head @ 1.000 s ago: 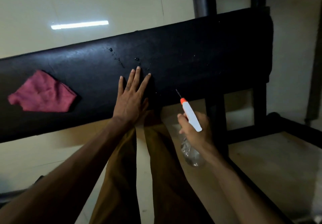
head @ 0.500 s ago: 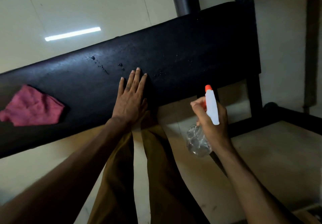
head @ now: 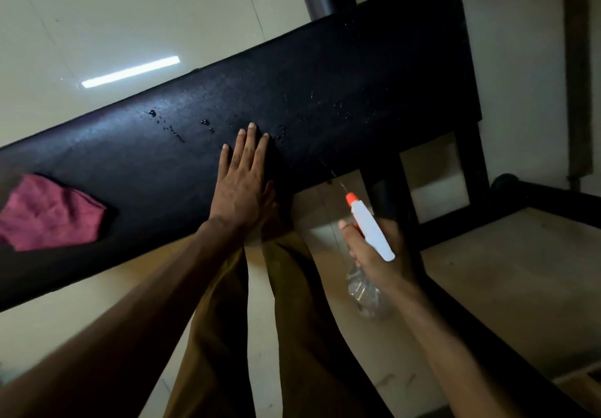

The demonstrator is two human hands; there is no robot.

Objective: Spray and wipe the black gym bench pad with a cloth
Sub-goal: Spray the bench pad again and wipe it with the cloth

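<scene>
**Spraying the pad, cloth waiting at the side**

From the head camera we see our left hand (head: 242,183) lying flat on the black bench pad (head: 325,92), fingers straight and close together, palm down and holding nothing. We judge that it rests there to support us while we lean over the bench, and it stays away from the part that we want to wet. Our right hand (head: 379,256) holds the spray bottle (head: 369,232) just below the near edge of the pad, with the fingers curled around its neck and one finger at the front, where the trigger should be. The orange nozzle points up toward the right part of the pad, so we think the spraying step is in progress. Some drops and fine wet marks already shine on the pad, near our left fingertips and further right. The red cloth (head: 48,212) lies crumpled on the left part of the pad, well apart from both hands, probably waiting for the wiping.

Some things are not easy to see. The cloth is cut by the left border of the picture. The trigger is hidden behind our finger, so we cannot tell if it is pressed. The clear body of the bottle is dark and mostly covered by the hand. The right end of the pad is in shadow.
</scene>
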